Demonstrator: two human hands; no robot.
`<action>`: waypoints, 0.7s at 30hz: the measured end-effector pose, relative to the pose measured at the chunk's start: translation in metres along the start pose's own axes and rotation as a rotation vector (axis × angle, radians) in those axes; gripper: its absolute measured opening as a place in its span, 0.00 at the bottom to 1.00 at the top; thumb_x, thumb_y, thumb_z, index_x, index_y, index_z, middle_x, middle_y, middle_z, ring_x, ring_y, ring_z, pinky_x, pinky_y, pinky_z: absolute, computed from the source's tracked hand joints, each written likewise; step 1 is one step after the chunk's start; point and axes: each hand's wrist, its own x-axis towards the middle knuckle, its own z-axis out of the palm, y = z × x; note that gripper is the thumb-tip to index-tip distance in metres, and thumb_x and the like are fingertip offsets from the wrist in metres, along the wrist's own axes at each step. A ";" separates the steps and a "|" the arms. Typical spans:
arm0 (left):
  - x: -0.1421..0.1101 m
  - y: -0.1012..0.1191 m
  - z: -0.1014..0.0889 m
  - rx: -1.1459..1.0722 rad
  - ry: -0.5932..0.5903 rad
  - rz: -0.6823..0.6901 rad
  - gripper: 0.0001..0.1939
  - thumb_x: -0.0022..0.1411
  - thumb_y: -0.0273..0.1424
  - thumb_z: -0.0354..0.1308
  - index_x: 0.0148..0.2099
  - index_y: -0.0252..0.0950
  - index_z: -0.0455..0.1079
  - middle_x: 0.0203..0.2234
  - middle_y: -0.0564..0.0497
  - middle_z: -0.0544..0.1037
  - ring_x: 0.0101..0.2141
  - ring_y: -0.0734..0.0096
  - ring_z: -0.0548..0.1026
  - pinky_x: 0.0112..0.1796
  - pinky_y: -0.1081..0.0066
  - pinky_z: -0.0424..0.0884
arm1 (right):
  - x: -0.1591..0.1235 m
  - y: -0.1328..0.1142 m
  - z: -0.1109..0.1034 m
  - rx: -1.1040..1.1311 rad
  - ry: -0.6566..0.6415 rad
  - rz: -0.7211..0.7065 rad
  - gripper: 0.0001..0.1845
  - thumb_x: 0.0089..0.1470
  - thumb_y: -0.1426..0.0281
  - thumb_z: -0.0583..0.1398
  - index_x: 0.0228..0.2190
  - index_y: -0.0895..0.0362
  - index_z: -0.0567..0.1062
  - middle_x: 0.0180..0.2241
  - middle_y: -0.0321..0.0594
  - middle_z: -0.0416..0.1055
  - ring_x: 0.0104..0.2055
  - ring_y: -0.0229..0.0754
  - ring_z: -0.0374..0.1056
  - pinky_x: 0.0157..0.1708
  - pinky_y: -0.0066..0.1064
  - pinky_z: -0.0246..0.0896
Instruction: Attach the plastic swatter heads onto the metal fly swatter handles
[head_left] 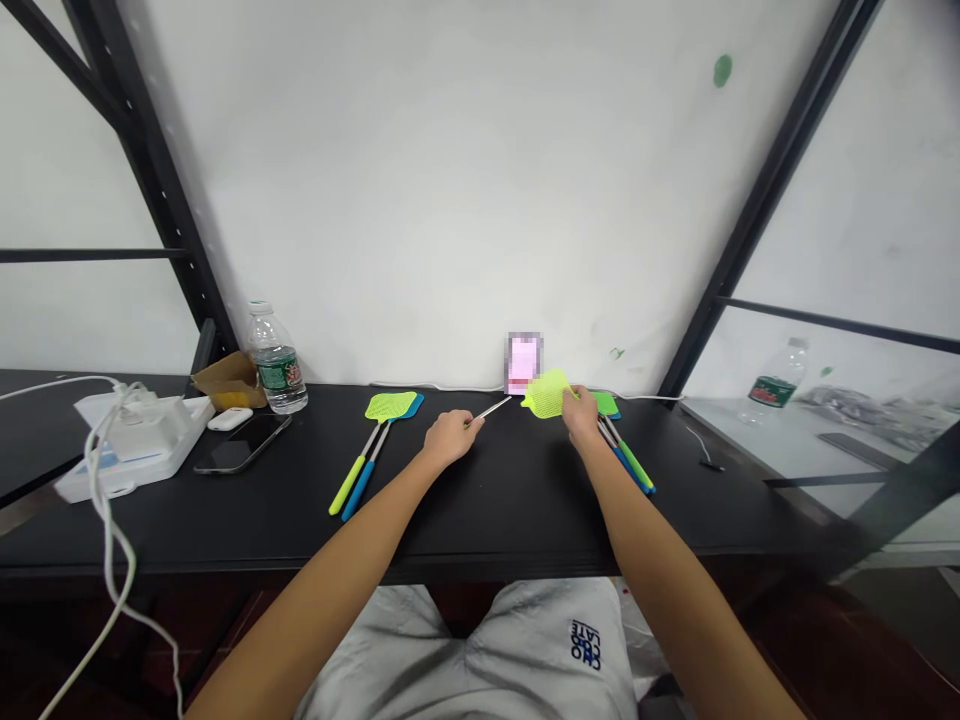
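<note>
Gripping a thin steel shaft [489,408] in the left hand [450,440], fingers closed around its near end, the person also holds the lime-green mesh head of a fly swatter [547,394], clamped by the right hand [579,416]. The shaft's long axis points right and far toward that head, above a black tabletop [525,500], both forearms reaching forward.

Dark blue letters on the light grey shorts [465,660] at about 5 o'clock stand stacked and turned sideways, reading "CHO", "CO", "LATE". The water bottle [276,360] at 9 o'clock and the water bottle [775,380] at 3 o'clock carry green labels with red marks, too small to read. Nothing else is legible.
</note>
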 end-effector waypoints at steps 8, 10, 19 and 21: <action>-0.003 0.002 0.001 0.069 -0.020 0.022 0.22 0.65 0.49 0.45 0.35 0.41 0.74 0.34 0.45 0.79 0.39 0.59 0.76 0.35 0.69 0.66 | -0.005 -0.007 -0.001 0.072 0.014 -0.001 0.16 0.51 0.60 0.52 0.33 0.57 0.72 0.31 0.41 0.73 0.33 0.43 0.67 0.31 0.29 0.59; -0.003 0.003 0.001 0.072 -0.021 0.020 0.23 0.65 0.49 0.45 0.36 0.41 0.74 0.35 0.45 0.79 0.39 0.59 0.76 0.36 0.69 0.67 | -0.005 -0.007 0.000 0.068 -0.008 -0.007 0.18 0.52 0.58 0.52 0.34 0.57 0.72 0.30 0.41 0.72 0.33 0.44 0.66 0.30 0.29 0.59; -0.005 0.005 0.001 0.073 -0.027 0.028 0.22 0.65 0.48 0.46 0.35 0.41 0.74 0.34 0.45 0.79 0.39 0.58 0.76 0.36 0.67 0.67 | -0.005 -0.001 0.004 0.063 -0.015 -0.059 0.15 0.52 0.61 0.51 0.32 0.57 0.72 0.32 0.42 0.73 0.35 0.45 0.67 0.34 0.30 0.60; -0.005 0.005 0.001 0.080 -0.026 0.037 0.22 0.65 0.48 0.46 0.35 0.41 0.74 0.34 0.45 0.79 0.39 0.59 0.76 0.36 0.68 0.67 | -0.006 -0.003 0.003 0.028 -0.007 -0.063 0.14 0.52 0.62 0.51 0.31 0.57 0.72 0.32 0.43 0.73 0.35 0.45 0.67 0.35 0.30 0.59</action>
